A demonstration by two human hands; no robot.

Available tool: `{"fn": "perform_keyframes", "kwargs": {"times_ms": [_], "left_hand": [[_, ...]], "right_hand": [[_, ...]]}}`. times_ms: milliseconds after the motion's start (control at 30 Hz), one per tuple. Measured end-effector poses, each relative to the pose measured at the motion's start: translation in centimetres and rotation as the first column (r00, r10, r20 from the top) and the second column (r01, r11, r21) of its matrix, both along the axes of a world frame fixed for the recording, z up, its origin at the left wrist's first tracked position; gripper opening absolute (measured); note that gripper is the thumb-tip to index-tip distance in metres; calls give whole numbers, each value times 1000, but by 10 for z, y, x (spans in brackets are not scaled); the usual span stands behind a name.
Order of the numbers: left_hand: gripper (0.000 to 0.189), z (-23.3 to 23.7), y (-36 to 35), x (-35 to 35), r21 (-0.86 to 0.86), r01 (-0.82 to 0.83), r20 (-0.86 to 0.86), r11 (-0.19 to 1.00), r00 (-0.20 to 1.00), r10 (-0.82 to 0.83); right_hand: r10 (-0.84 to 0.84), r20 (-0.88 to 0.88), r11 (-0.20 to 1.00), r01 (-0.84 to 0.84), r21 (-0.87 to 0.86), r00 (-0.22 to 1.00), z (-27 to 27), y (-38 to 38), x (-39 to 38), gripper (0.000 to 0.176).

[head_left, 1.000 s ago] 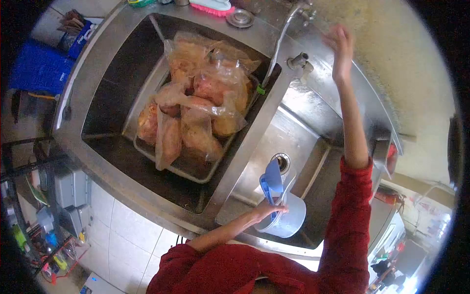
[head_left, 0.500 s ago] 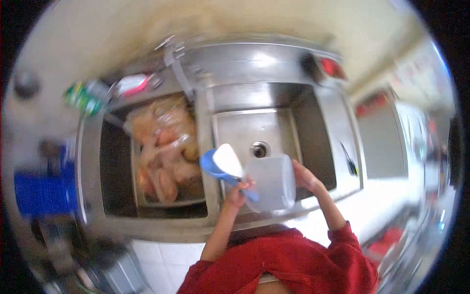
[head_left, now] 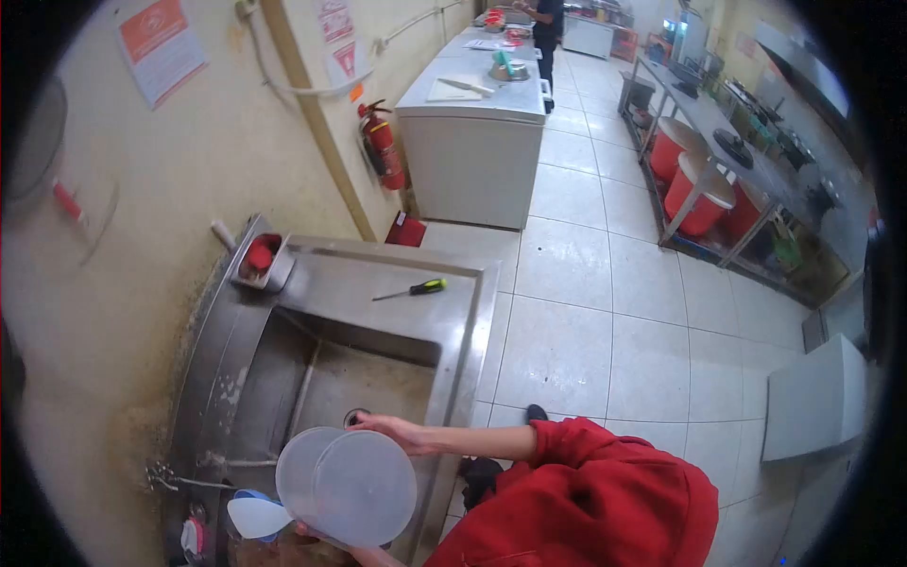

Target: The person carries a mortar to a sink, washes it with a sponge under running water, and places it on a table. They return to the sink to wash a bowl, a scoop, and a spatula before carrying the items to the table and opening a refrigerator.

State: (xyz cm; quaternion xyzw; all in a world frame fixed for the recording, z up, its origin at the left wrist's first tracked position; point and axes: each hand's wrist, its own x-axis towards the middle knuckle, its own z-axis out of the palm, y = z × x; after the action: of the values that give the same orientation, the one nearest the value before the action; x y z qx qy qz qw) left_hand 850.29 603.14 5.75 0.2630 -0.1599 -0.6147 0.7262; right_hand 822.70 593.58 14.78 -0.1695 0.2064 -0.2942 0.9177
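Note:
A translucent round plastic container point(head_left: 367, 487) is tilted over the near side of the sink point(head_left: 378, 378), its round end facing me. My right hand point(head_left: 397, 433) rests against its upper side, fingers curved round the wall and partly hidden. Mostly concealed beneath the container, my left hand point(head_left: 326, 541) grips a white spatula point(head_left: 257, 518) and a blue scoop point(head_left: 248, 494), whose heads stick out to the left. A black-and-green screwdriver point(head_left: 411, 289) lies on the steel ledge beyond the basin.
A metal tin point(head_left: 262, 263) with red items stands at the sink corner. A faucet point(head_left: 194, 483) is at lower left. Beyond are a fire extinguisher point(head_left: 382, 149), a white chest freezer point(head_left: 472, 165) and a steel table point(head_left: 704, 118) over red buckets. A person point(head_left: 546, 33) stands far back.
My view has swung right and up, from the double sink to the room. The bag of raw meat in the other basin has left view. Both hands keep hold of their things.

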Motion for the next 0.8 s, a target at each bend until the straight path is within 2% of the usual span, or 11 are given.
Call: {"fn": "perform_keyframes", "kwargs": {"times_ms": [100,267,367,400,467,500,567,633,667,700,800], "left_hand": [[37,16,-6,-43,54,-49,71,997,996,45],[27,36,-27,-153,114,-127,175,985,979,106],[21,56,-40,-224,122,-157,199,980,971,131],[19,68,-41,-249,103,-135,159,986,980,117],[18,94,-33,-308,-22,-36,-60,999,998,35],[18,108,-32,-334,-184,45,-269,982,958,-94],[22,119,-46,-368,-383,45,-305,923,937,-172],[26,114,-68,-395,-177,245,97,953,968,-230],[32,114,-88,-412,129,63,434,990,894,-113],[32,114,-100,-432,125,51,425,991,900,-100],[40,108,-157,-502,51,450,110,892,885,-453]], "right_hand": [[38,-69,964,-54,-260,997,4,10,-40,55],[-264,43,949,251,192,964,45,38,-167,45],[-492,176,869,471,151,853,-16,49,-268,42],[-518,-101,855,513,-67,850,-27,60,-319,42],[-695,-511,710,595,-376,507,-67,57,-424,43],[-631,-680,639,748,-181,374,-77,70,-466,47],[-659,-730,513,818,-259,182,-119,111,-555,46],[-710,-704,288,919,-270,15,-121,160,-622,47],[-621,-783,299,908,-294,-49,-151,182,-666,49],[-711,-680,96,932,-349,-181,-153,194,-687,49],[-591,-759,12,939,-345,-272,-159,216,-755,52]]}}
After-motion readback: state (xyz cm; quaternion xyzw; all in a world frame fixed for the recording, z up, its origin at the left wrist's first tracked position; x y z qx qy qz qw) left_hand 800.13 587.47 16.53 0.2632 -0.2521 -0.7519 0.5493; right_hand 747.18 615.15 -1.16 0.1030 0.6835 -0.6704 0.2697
